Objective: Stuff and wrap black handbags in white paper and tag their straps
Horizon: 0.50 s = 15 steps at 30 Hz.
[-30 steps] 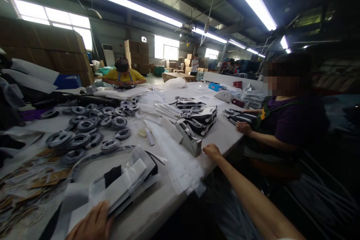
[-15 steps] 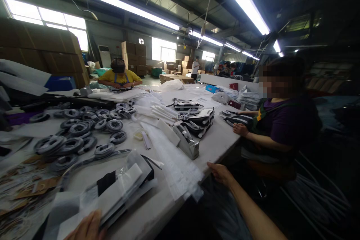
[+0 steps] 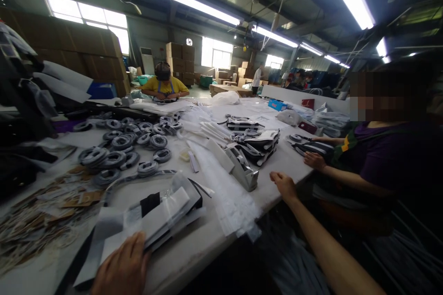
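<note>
Your left hand (image 3: 122, 262) lies over the near end of the wrapped pack (image 3: 166, 212), fingers close together and slightly bent. The thumb and palm are out of sight and the wrist is cut off by the bottom edge, so whether you grip the pack or only press on it can't be told. The pack sits on the tabletop (image 3: 204, 251) in front of you, black material showing beneath white sheets and cloudy plastic; its contents are hard to make out. A dark strap (image 3: 136, 176) curves behind it.

Your right hand (image 3: 285, 186) is near the table's edge, just beside the tape dispenser (image 3: 249, 179), fingers partly curled. Nothing shows in it, but the palm is turned from view; contact with the tabletop is unclear. Clear plastic bags (image 3: 230, 203) lie between your hands, overhanging the edge. Gray coils (image 3: 122, 143) overlap, partly hiding each other. Shadow swallows much of the co-worker (image 3: 384, 156) at your right.
</note>
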Each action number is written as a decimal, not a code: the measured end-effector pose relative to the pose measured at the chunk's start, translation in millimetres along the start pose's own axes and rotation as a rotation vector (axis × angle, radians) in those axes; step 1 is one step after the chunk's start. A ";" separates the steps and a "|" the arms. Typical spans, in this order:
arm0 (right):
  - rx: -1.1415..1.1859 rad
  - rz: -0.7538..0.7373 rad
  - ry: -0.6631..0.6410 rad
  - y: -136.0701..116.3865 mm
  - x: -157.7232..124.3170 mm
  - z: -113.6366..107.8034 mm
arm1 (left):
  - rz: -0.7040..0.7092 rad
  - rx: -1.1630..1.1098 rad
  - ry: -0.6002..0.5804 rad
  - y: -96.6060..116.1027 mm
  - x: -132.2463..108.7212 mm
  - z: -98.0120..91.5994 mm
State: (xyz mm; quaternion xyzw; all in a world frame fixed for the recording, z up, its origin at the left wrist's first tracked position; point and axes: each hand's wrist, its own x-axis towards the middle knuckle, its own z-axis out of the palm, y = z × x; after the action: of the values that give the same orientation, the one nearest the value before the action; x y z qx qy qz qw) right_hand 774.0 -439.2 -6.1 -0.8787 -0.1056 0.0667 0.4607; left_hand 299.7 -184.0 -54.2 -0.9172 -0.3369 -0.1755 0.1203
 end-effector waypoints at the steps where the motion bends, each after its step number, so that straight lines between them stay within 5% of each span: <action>1: 0.010 -0.028 -0.055 -15.8 10.5 9.0 | 0.002 0.004 -0.003 2.3 0.9 -4.7; 8: 0.043 -0.056 -0.371 -81.8 35.0 51.4 | -0.030 0.006 -0.002 12.9 2.3 -23.0; 15: 0.169 -0.140 -0.358 -89.4 27.2 41.7 | -0.081 -0.006 0.024 17.7 1.5 -19.5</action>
State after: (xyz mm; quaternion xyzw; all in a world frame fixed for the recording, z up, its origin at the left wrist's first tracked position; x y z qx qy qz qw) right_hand 780.3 -349.9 43.3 -0.8015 -0.2408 0.1982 0.5102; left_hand 307.8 -203.0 -37.6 -0.9009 -0.3718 -0.1923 0.1146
